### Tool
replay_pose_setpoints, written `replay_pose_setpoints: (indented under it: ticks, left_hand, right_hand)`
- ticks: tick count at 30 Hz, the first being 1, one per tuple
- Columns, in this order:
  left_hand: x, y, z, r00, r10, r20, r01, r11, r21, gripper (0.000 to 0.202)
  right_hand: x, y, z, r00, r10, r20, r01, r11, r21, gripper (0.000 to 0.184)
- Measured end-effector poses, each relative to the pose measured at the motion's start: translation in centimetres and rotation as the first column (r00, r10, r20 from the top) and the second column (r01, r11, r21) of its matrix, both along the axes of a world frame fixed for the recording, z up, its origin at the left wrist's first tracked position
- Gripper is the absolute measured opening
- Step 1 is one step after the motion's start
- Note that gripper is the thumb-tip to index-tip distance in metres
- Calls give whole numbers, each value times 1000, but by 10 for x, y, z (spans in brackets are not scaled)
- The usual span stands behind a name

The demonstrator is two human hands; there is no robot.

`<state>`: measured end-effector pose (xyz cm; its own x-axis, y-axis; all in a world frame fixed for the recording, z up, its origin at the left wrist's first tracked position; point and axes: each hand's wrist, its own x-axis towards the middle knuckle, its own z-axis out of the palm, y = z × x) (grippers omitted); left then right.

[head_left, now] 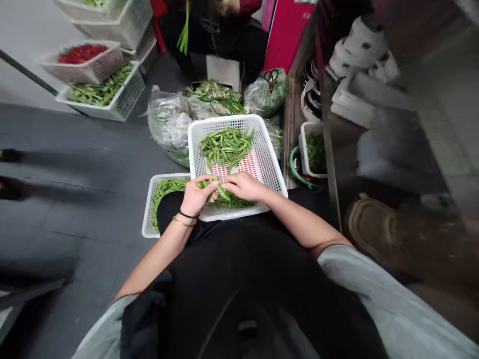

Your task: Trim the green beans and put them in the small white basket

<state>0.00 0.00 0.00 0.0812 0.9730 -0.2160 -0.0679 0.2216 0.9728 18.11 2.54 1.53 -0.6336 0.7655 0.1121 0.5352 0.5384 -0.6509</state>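
A white perforated plastic basket (275,167) rests on my lap. At its far side is a heap of green pea pods (226,144); fine green scraps (235,202) lie at its near side. Above the near part of the basket, my left hand (196,197) is closed around a few pods, with their ends poking out between the fingers. My right hand (245,187) is closed in a pinch at the end of a pod (221,192) that lies between the two hands. The fingertips partly hide where the pod is gripped.
Left of my knees sits a second white basket (146,212) with green pods. Bagged greens (168,119) and a bag with scissors (271,77) lie beyond. Stacked baskets (127,97) stand at far left. A person (224,30) sits opposite. A metal-edged counter (331,169) borders the right.
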Motion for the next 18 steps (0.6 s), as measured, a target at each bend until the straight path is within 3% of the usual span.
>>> replay_pose_setpoints:
  ticks: [3,6,12,14,16,18]
  left_hand:
    - [-15,3,-2,991,128,38,-130,989,74,29]
    - [-19,3,-3,984,169,49,-175,975,138,29]
    - [-8,3,-3,994,110,-12,-106,976,189,29]
    - [-12,2,1,988,108,-114,-83,975,207,28]
    - [-20,0,10,945,109,-307,-15,956,294,25]
    - [-25,-3,22,861,55,-506,172,904,391,21]
  right_hand:
    - [28,1,4,997,-40,-59,38,998,-41,34]
    - [45,1,7,992,-112,-53,109,992,-68,33]
    - [12,-8,6,968,-65,242,68,998,-2,33]
    - [2,-9,4,936,-32,351,35,999,-2,32]
    - [0,-8,5,903,31,428,-32,999,-5,33]
    - [4,-8,8,861,145,488,-154,988,-23,31]
